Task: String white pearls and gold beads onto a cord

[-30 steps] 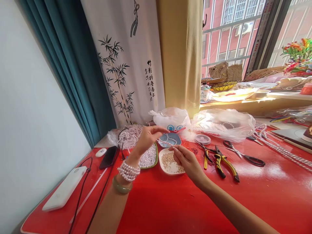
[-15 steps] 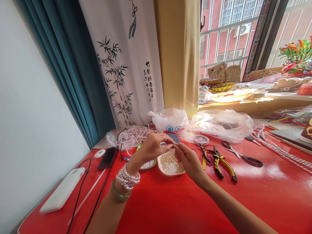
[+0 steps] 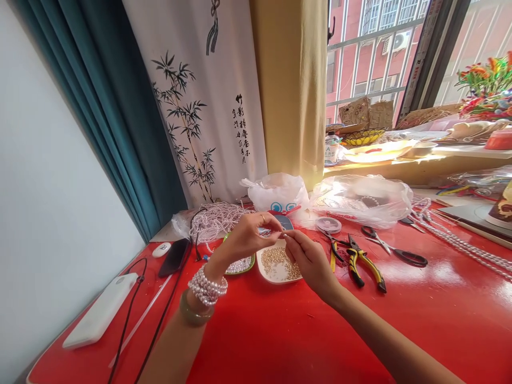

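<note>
My left hand (image 3: pixel 256 233) and my right hand (image 3: pixel 306 250) meet fingertip to fingertip above a white dish (image 3: pixel 276 278) of gold beads (image 3: pixel 276 258). Both are closed in a pinch. Something tiny and pale shows at the fingertips, too small to name. Pearl bead bracelets (image 3: pixel 207 287) and a green bangle (image 3: pixel 195 312) circle my left wrist. Partly behind that hand stands a green-rimmed dish (image 3: pixel 252 261) with white beads (image 3: pixel 239 265).
Right of the dish lie yellow-black pliers (image 3: pixel 365 264), smaller pliers (image 3: pixel 335 248), scissors (image 3: pixel 394 249) and a spool (image 3: pixel 328 224). Pearl strands (image 3: pixel 220 221) and plastic bags (image 3: pixel 362 200) line the back. A phone (image 3: pixel 175 257), a white power bank (image 3: pixel 100 312) and cables are at left.
The view has shifted slightly, so everything sits a little higher and further left. Both hands keep their pinch at nearly the same place over the dish.
</note>
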A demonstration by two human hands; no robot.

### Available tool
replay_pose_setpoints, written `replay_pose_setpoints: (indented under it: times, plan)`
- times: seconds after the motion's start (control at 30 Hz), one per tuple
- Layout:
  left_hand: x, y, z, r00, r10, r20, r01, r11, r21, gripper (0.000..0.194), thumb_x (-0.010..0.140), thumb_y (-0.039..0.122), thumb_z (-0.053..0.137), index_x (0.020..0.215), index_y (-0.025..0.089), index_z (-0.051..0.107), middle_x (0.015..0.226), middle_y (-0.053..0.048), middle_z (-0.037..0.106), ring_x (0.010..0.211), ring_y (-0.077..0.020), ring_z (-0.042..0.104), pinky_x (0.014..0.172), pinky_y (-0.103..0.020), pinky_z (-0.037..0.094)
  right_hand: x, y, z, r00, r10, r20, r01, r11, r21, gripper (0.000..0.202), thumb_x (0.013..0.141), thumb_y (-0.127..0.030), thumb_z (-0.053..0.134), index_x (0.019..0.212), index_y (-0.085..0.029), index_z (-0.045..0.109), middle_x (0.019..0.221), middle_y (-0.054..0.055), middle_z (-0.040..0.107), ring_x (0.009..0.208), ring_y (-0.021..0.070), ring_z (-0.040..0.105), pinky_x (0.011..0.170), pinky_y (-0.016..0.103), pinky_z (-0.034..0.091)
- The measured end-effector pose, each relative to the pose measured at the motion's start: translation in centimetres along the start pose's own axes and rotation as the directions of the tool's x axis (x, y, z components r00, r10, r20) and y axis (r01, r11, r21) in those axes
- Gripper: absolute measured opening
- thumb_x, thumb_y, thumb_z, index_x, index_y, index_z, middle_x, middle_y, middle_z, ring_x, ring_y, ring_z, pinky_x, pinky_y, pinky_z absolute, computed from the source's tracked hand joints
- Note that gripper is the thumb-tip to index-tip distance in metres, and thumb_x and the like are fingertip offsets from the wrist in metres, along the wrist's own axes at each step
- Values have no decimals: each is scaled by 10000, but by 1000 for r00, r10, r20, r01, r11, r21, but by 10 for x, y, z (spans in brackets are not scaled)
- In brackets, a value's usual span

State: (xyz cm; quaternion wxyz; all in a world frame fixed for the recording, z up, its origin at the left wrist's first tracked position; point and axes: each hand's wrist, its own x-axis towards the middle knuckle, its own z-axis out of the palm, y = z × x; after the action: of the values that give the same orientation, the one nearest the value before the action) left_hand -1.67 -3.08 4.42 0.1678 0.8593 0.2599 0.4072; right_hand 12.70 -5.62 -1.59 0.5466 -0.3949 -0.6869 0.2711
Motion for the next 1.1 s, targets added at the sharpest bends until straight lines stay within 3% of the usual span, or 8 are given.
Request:
replay_pose_setpoints:
  times: [0.4,0.63,0.9,1.1]
  plan:
    - [2,4,-1,994,-109,-15,102,965,-243,39,646,169,611,680,168,631,714,-42,596,692,-126,523,675,-233,407,0,-4,-3,1000,6,-31,-6,1000,15,253,820,-329,396,868,-159,577,469,-42,369,419,82,354,405,203,276]
    - [1,4,1,998,-53,-15,50,987,-150,76,686,173,572,731,181,633,764,-53,602,745,-142,531,677,-242,413,1,-6,-5,999,13,-53,-15,999,-41,250,806,-305,405,849,-153,598,465,-35,389,411,78,361,395,197,279]
    - [2,3,0,994,-110,-26,98,954,-282,96,624,153,640,716,175,655,766,-64,617,778,-155,549,748,-253,410,1,-8,-5,997,-3,-82,-2,998,-60,251,804,-317,410,841,-160,602,463,-31,393,413,81,362,400,198,293]
    - [2,2,1,999,-11,-43,3,984,-177,103,684,158,587,744,191,664,758,-60,631,767,-154,566,729,-261,431,1,-7,-6,998,-28,-61,24,998,-56,251,823,-320,391,818,-161,585,459,-39,386,411,82,369,420,205,296]
